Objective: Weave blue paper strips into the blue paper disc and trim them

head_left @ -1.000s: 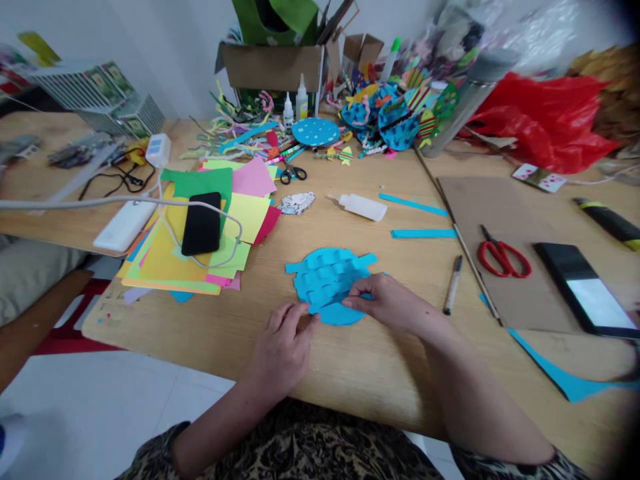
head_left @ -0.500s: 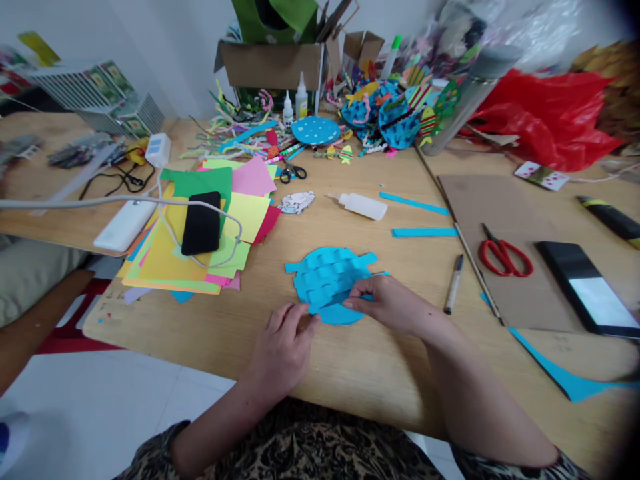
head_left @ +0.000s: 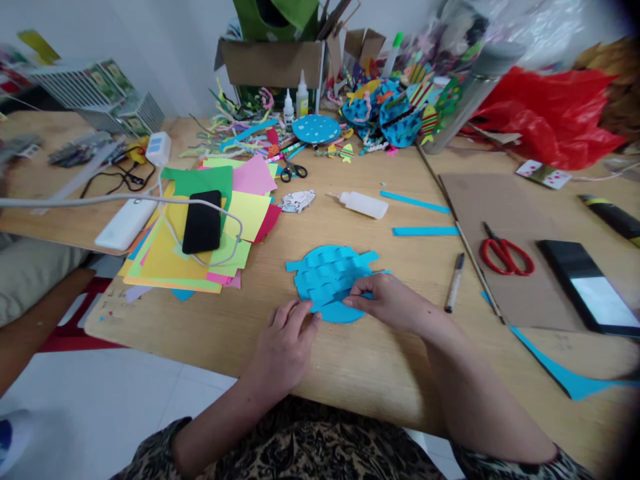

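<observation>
A round blue paper piece with woven strips lies on the table in front of me, strip ends jutting past its edge. My left hand rests at its lower left edge, fingertips on the paper, fingers bent and somewhat apart. At the lower right, my right hand pinches a blue strip, thumb and forefinger together over the disc. Two loose blue strips, one below the other, lie beyond it to the right. A white glue bottle lies on its side behind the disc.
Coloured paper sheets with a black phone lie left. Right are a marker, red scissors, cardboard and a black device. Craft pieces, a box and a tall bottle stand behind. A person's arm shows left.
</observation>
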The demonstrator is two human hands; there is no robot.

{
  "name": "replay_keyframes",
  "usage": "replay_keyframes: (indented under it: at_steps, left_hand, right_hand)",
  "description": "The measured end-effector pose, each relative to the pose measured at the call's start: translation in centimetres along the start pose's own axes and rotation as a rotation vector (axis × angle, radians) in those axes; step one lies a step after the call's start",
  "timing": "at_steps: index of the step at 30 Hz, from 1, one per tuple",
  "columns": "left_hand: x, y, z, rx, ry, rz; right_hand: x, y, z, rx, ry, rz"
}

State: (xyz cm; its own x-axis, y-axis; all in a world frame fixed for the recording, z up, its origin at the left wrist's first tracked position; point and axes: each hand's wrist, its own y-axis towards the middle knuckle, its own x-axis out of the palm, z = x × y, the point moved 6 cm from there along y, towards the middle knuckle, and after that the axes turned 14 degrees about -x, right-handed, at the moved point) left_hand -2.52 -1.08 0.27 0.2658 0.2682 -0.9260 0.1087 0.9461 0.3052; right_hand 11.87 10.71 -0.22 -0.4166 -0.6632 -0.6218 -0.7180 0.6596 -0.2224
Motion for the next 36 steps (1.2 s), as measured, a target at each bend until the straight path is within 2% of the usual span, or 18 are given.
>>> replay_keyframes:
  at_steps: [7,15,21,27,36]
  left_hand:
    - [0.0,0.2,0.0,-0.023,-0.075,-0.04]
    - [0.1,0.4,-0.8,-0.171,-0.255,-0.137]
    - [0.6,0.3,-0.7,-0.264,-0.312,-0.14]
    - [0.9,1.4,-0.5,-0.258,-0.276,-0.146]
    - [-0.3,2.9,0.0,-0.199,-0.216,-0.081]
  right_hand:
    - [-0.4,-0.2,-0.3,-0.014,0.026,0.025]
    - [-1.4,-0.9,-0.8,-0.156,0.151,0.141]
    - [-1.7,-1.2,-0.8,-0.161,0.166,0.183]
    - [-1.5,-1.4,-0.6,-0.126,0.274,0.177]
    - [-0.7,-1.6,0.0,-0.092,0.416,0.126]
